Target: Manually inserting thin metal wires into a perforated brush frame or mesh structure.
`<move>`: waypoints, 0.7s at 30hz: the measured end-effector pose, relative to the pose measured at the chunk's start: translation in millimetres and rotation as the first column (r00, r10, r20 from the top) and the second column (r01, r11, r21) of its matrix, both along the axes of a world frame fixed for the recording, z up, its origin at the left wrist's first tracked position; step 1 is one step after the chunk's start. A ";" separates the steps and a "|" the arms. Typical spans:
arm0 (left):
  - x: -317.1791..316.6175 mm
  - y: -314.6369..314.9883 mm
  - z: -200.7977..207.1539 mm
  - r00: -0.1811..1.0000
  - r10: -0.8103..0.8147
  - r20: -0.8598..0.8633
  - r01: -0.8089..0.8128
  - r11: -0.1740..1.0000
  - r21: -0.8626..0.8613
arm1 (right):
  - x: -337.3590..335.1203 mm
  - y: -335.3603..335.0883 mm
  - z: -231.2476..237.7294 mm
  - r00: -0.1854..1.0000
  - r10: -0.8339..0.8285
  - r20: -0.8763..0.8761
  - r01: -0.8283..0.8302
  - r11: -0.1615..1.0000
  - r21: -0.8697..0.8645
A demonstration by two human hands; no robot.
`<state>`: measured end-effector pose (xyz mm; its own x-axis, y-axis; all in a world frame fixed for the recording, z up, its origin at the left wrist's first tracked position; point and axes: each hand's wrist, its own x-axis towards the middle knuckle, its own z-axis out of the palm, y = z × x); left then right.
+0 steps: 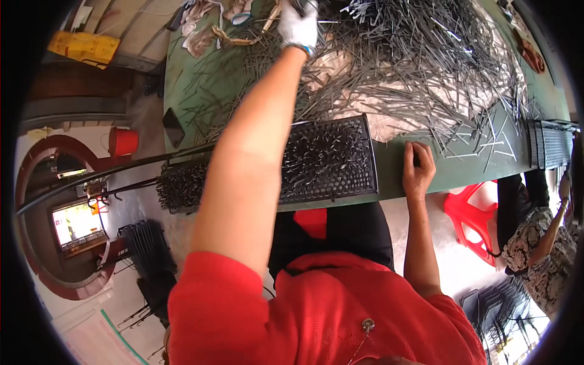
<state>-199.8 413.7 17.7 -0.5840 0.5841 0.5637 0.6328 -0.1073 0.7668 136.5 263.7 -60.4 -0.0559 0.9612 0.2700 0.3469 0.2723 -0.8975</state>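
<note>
My left hand [299, 27], in a white glove, reaches to the far side of the green table beside a heap of thin dark metal rods [401, 42]. Its fingertips are cut off by the upper edge of the view, so what they hold cannot be made out. Bare and loosely curled, my right hand [418, 167] rests at the near table edge with nothing visible in it. Between me and the heap lies a long black perforated rack [356, 182], with many short dark pieces standing in its holes. My left forearm crosses above this rack and hides its middle.
A dark phone [173, 128] lies at the table's left edge. Cloth scraps [198, 39] are at the far left. Another perforated rack [550, 146] stands at the right, near a seated person [535, 243] and a red stool [471, 219]. A red bucket [125, 141] is left.
</note>
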 end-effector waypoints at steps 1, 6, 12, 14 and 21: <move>7.4 -1.6 -14.7 0.989 0.148 -0.026 -0.151 0.969 -0.194 | -0.2 -0.6 -0.8 1.000 -0.003 -0.002 0.003 1.000 0.011; 25.4 17.3 -47.2 0.981 0.073 0.177 -0.047 0.988 -0.146 | 4.9 -5.2 -0.1 1.000 -0.016 0.025 0.016 1.000 -0.001; -1.8 29.3 -62.1 0.935 0.121 0.332 -0.128 0.992 -0.002 | 4.7 -4.6 4.3 1.000 -0.009 0.001 0.009 1.000 0.002; -5.4 29.1 -61.8 0.881 0.264 0.393 -0.241 0.964 -0.107 | 5.8 -4.1 3.3 1.000 -0.018 0.000 0.018 1.000 0.013; -33.3 42.2 -59.3 0.671 0.266 0.692 -0.205 0.964 -0.172 | 5.3 -1.6 4.6 1.000 -0.013 0.012 0.013 1.000 0.024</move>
